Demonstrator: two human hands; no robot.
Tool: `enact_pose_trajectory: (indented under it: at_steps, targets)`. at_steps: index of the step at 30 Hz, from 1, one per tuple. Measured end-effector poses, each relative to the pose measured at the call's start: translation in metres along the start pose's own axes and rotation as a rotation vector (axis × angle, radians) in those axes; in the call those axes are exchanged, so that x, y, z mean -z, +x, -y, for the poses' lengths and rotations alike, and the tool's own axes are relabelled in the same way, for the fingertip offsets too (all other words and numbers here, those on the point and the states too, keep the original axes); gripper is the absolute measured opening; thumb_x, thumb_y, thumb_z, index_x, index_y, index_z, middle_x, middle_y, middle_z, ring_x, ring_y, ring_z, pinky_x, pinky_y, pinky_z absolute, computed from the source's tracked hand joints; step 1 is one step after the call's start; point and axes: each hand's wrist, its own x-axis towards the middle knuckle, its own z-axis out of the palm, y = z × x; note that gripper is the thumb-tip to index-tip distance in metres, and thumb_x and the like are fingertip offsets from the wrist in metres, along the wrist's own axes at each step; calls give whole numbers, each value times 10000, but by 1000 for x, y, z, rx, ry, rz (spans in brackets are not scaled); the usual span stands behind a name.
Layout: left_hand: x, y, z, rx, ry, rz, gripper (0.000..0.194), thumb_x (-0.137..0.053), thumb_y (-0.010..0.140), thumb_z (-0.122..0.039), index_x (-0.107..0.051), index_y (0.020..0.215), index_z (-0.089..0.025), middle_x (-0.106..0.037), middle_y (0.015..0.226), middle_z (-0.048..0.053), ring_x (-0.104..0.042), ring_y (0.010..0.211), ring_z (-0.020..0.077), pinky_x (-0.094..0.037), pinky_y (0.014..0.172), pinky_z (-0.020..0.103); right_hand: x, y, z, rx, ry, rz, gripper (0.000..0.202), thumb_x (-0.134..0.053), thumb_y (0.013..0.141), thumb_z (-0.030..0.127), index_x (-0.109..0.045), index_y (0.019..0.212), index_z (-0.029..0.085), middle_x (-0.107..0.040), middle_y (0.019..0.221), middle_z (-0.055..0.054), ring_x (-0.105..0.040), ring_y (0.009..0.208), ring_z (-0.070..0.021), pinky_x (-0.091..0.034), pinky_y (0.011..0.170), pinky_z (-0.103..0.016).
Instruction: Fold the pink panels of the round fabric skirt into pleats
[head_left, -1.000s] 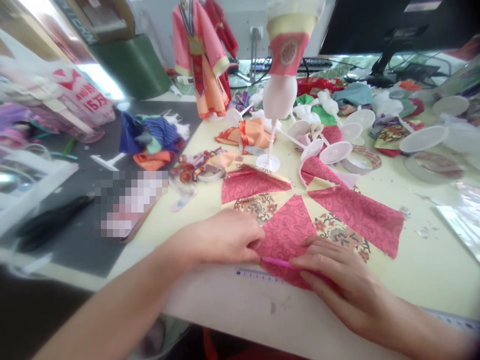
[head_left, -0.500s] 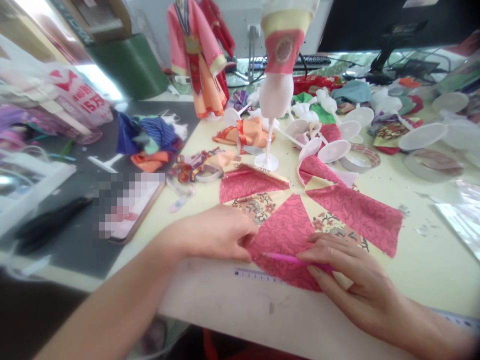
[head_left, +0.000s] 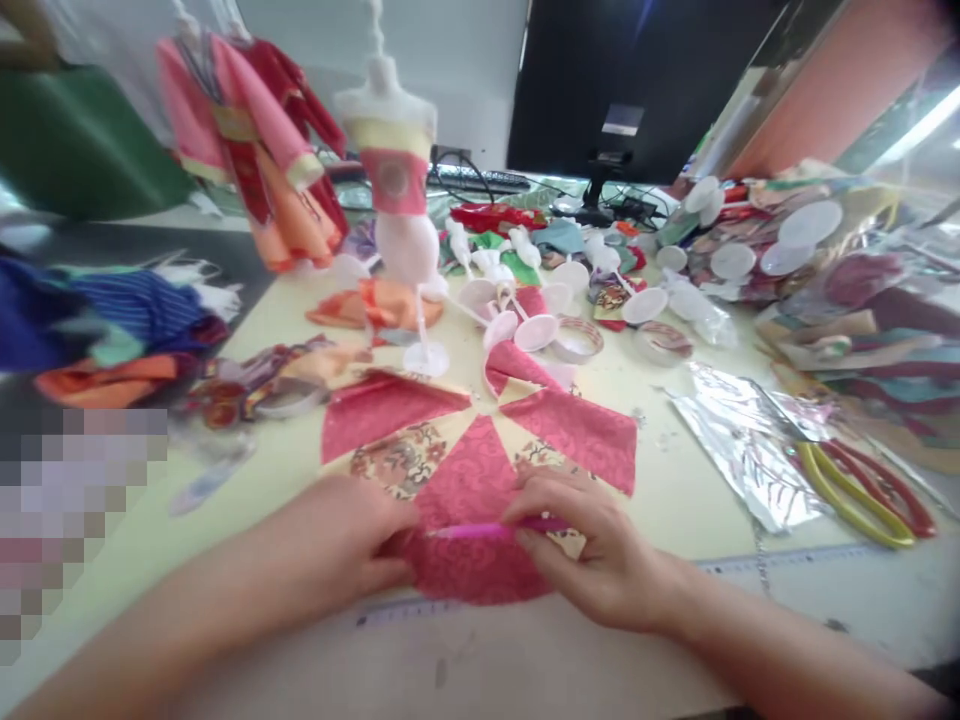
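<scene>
A round panelled skirt piece [head_left: 471, 475] of pink patterned and cream flowered fabric lies spread on the table. At its near left edge my left hand [head_left: 360, 535] is closed, thumb and fingers pinching the pink cloth. My right hand [head_left: 592, 550] grips a thin pink pen [head_left: 474, 531] between thumb and fingers, over the front pink panel. The pen's tip points left, close to my left fingertips. A ruler strip [head_left: 405, 609] shows partly under the front edge of the cloth.
Behind the cloth stands a small white dress-form [head_left: 405, 240] on a stand. Dressed doll figures [head_left: 240, 140] are at the back left. Yellow-and-red-handled scissors [head_left: 855, 490] lie on a silvery packet [head_left: 742, 445] to the right. A monitor [head_left: 622, 90] stands behind.
The view has swung to the right, bringing the scissors and packet into sight. My right hand and the pen have come slightly nearer my left hand, which stays at the cloth's edge.
</scene>
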Motion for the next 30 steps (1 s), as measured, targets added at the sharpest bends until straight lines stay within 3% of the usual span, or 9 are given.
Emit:
enact_pose_trajectory:
  at_steps: [3, 9, 13, 18, 30]
  targets:
    - [10, -5, -3, -55, -40, -33, 134, -561, 818, -280, -609, 723, -199, -603, 685, -40, -522, 623, 99, -311, 558, 210, 3, -3, -1, -34, -35, -17, 122, -469, 879, 140, -567, 936, 186, -605, 826, -40, -581, 787, -172, -477, 755, -332]
    - [25, -14, -8, -29, -43, -60, 119, -548, 837, -206, -624, 746, -194, -617, 700, -51, -523, 664, 85, -325, 603, 200, 1, -6, -4, -5, -14, 32, 153, -482, 885, 117, -554, 975, 219, -612, 879, -45, -586, 907, -206, -467, 659, -280]
    - [20, -14, -7, -75, -38, -46, 132, -532, 822, -150, -641, 766, -199, -638, 728, -51, -535, 689, 87, -340, 634, 204, -5, -5, 2, 43, -53, 88, 167, -474, 874, 94, -553, 970, 205, -611, 867, -51, -598, 815, -195, -468, 631, -287]
    - [12, -11, -2, -70, 68, -45, 114, -555, 785, -166, -593, 678, -182, -579, 644, -45, -496, 609, 94, -314, 573, 224, -12, -4, 6, 160, -98, 154, 213, -443, 851, 59, -558, 988, 175, -622, 846, -71, -597, 857, -224, -480, 686, -331]
    - [10, -9, -2, -84, 80, -54, 125, -552, 770, -147, -553, 649, -175, -560, 619, -44, -475, 577, 91, -293, 548, 220, -18, -5, 3, 182, -109, 159, 188, -449, 881, 65, -571, 990, 158, -622, 862, -79, -586, 884, -230, -458, 688, -329]
